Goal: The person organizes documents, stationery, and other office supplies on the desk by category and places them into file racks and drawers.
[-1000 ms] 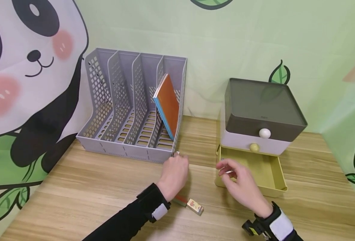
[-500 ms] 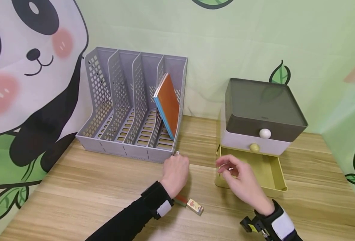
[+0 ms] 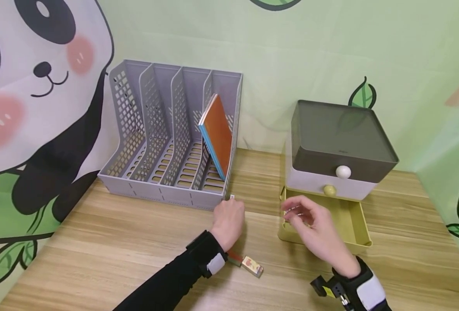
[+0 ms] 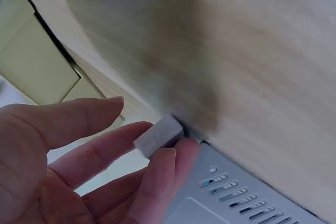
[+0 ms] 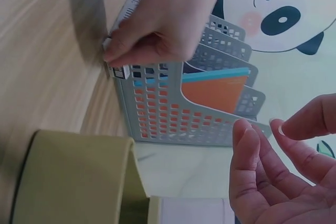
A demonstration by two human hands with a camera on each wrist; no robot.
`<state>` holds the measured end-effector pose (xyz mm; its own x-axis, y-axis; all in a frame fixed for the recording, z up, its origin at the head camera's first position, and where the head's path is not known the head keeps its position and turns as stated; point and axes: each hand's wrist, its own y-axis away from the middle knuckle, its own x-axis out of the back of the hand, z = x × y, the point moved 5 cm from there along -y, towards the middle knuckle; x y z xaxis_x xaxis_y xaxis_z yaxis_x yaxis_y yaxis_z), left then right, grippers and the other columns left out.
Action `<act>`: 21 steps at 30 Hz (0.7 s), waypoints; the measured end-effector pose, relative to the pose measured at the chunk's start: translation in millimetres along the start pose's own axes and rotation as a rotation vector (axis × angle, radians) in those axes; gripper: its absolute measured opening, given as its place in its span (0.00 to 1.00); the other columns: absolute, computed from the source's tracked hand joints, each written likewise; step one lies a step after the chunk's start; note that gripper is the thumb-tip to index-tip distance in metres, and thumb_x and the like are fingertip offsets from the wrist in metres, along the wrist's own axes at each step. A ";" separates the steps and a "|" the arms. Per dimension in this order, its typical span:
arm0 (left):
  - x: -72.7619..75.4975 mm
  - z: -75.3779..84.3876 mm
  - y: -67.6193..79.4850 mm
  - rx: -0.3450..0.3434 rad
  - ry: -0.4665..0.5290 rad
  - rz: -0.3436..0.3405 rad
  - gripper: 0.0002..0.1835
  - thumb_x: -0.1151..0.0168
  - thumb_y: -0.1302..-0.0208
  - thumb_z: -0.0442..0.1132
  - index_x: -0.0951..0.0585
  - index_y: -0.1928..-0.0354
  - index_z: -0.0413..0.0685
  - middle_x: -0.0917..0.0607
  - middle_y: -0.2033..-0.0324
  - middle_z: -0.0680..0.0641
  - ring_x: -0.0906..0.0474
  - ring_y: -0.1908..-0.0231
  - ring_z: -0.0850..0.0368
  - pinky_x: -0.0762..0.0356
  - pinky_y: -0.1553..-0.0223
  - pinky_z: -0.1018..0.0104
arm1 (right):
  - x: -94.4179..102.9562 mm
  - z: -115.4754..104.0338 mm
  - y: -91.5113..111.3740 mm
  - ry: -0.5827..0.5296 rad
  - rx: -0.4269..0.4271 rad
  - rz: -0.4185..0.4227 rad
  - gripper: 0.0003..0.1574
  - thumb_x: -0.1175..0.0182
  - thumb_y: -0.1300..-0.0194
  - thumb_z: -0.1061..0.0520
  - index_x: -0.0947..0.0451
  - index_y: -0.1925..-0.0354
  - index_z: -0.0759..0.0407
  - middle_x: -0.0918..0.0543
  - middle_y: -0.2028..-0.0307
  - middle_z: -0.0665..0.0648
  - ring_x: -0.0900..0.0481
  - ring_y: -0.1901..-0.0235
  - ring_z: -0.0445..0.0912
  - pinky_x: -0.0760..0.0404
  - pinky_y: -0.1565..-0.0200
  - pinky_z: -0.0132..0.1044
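Observation:
My left hand (image 3: 229, 218) is by the front right corner of the grey file rack (image 3: 132, 188), its fingers curled. It holds a small white block like an eraser (image 4: 158, 136), with a barcode label on one end in the right wrist view. The block lies against the rack's corner; from above, the hand hides most of it. Over the left edge of the pulled-out yellow drawer (image 3: 359, 224) hovers my right hand (image 3: 323, 231), fingers loosely bent, with nothing visible in its grasp.
A patterned eraser-like block (image 3: 252, 266) and a red-and-green piece (image 3: 235, 258) lie end to end on the wooden table (image 3: 136, 242). An orange and blue book (image 3: 218, 136) leans in the rack's rightmost slot. Dark and white drawers (image 3: 342, 134) stack above the yellow one.
My left hand has shifted very slightly to the right at the rack's corner. My right hand has moved a little to the right and up over the drawer.

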<state>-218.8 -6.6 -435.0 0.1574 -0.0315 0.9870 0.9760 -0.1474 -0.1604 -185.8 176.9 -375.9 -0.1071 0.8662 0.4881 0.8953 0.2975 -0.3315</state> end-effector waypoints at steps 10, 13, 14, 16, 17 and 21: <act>3.7 -3.2 -2.2 -0.029 0.091 0.018 0.05 0.32 0.40 0.27 0.13 0.73 0.41 0.11 0.73 0.44 0.12 0.71 0.49 0.15 0.77 0.60 | 15.8 -9.3 -2.2 -0.008 0.014 0.081 0.14 0.45 0.33 0.75 0.18 0.53 0.68 0.14 0.56 0.64 0.17 0.61 0.32 0.18 0.60 0.22; 10.9 -3.5 -1.5 -0.055 0.127 0.060 0.06 0.32 0.43 0.25 0.14 0.75 0.41 0.12 0.75 0.44 0.12 0.73 0.49 0.16 0.77 0.60 | 19.7 -10.2 -2.4 -0.003 0.005 0.097 0.14 0.44 0.32 0.74 0.18 0.52 0.67 0.14 0.55 0.64 0.17 0.61 0.31 0.18 0.59 0.21; 13.3 -3.5 -1.4 -0.066 0.138 0.077 0.07 0.32 0.45 0.24 0.15 0.76 0.41 0.12 0.75 0.44 0.12 0.73 0.49 0.16 0.78 0.60 | 20.6 -10.2 -2.3 -0.002 0.001 0.100 0.14 0.44 0.31 0.73 0.18 0.51 0.67 0.14 0.55 0.63 0.16 0.61 0.32 0.18 0.59 0.21; 18.1 -3.3 -0.9 -0.094 0.157 0.112 0.08 0.33 0.46 0.23 0.16 0.77 0.41 0.12 0.77 0.44 0.13 0.75 0.48 0.16 0.78 0.59 | 21.8 -10.2 -2.2 -0.001 -0.005 0.108 0.14 0.43 0.31 0.73 0.18 0.51 0.66 0.14 0.55 0.59 0.16 0.61 0.32 0.18 0.58 0.21; 20.6 -3.2 -0.9 -0.105 0.170 0.125 0.08 0.33 0.46 0.23 0.16 0.77 0.42 0.13 0.77 0.44 0.13 0.75 0.48 0.17 0.78 0.58 | 22.2 -10.1 -2.1 0.000 -0.008 0.111 0.14 0.43 0.31 0.72 0.17 0.51 0.65 0.14 0.56 0.56 0.16 0.61 0.32 0.18 0.59 0.21; 30.3 -2.6 -2.0 -0.139 0.254 0.164 0.10 0.34 0.39 0.25 0.15 0.77 0.43 0.13 0.79 0.46 0.16 0.78 0.51 0.20 0.81 0.60 | 23.1 -9.0 -1.5 -0.002 -0.013 0.127 0.14 0.44 0.30 0.71 0.17 0.50 0.64 0.15 0.57 0.46 0.16 0.61 0.32 0.18 0.59 0.21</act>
<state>-216.4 -9.9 -404.7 0.2510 -0.3085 0.9175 0.9082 -0.2530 -0.3335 -185.7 192.9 -356.9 0.0062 0.8973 0.4413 0.9075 0.1803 -0.3795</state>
